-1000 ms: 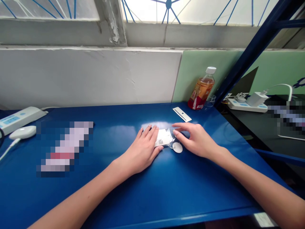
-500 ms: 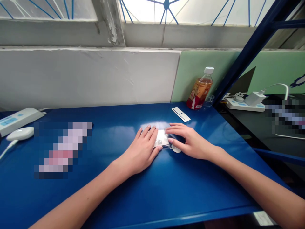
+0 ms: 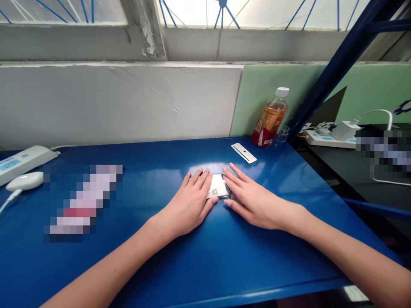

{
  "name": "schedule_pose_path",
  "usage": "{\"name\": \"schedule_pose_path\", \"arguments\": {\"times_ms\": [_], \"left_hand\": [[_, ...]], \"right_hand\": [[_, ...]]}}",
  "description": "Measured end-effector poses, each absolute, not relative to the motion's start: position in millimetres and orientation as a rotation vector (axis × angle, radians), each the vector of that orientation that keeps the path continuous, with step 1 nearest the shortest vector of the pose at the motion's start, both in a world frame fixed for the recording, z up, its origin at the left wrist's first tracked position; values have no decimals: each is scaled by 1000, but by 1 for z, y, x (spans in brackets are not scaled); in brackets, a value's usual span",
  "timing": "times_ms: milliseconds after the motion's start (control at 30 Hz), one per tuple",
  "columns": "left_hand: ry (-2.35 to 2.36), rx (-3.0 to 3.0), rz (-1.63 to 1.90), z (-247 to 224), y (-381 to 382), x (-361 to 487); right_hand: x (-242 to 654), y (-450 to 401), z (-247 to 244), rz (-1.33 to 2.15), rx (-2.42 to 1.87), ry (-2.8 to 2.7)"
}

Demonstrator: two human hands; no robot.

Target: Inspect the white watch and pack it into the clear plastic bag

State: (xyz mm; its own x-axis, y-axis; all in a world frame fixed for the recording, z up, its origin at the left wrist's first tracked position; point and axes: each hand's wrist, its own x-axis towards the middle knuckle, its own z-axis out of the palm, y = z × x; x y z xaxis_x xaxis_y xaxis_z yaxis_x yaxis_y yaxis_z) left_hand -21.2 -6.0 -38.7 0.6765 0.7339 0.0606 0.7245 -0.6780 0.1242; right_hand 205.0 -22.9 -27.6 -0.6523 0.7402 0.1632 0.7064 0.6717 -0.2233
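Note:
A small white card-like piece in clear plastic wrapping lies flat on the blue table, between my hands. My left hand rests palm down over its left part, fingers stretched out. Over its right end lies my right hand, flat with the fingers apart. The hands cover both ends of the piece, so its full outline is hidden. Further back on the table is a narrow white strip with a dark slot and dot, apart from both hands.
A bottle of reddish drink stands at the back right by a blue metal post. On the left lie a white power strip, a white cabled device and a pixelated object. The wall runs behind.
My right hand has flattened and its fingers have straightened, now covering the pale round bit that showed beneath it. My left hand stays in place.

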Motion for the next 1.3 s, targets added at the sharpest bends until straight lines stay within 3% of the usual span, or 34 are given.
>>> {"name": "schedule_pose_path", "arguments": {"times_ms": [200,600,1300], "left_hand": [[1208,2790,150,-38,-4,-21],[1231,2803,117,-37,-5,-20],[1234,2848,113,-39,-6,-20]], "right_hand": [[205,-28,-27,240,-1209,-2700],[200,-21,-34,-52,-1108,-2667],[197,-19,-32,72,-1074,-2520]]}}
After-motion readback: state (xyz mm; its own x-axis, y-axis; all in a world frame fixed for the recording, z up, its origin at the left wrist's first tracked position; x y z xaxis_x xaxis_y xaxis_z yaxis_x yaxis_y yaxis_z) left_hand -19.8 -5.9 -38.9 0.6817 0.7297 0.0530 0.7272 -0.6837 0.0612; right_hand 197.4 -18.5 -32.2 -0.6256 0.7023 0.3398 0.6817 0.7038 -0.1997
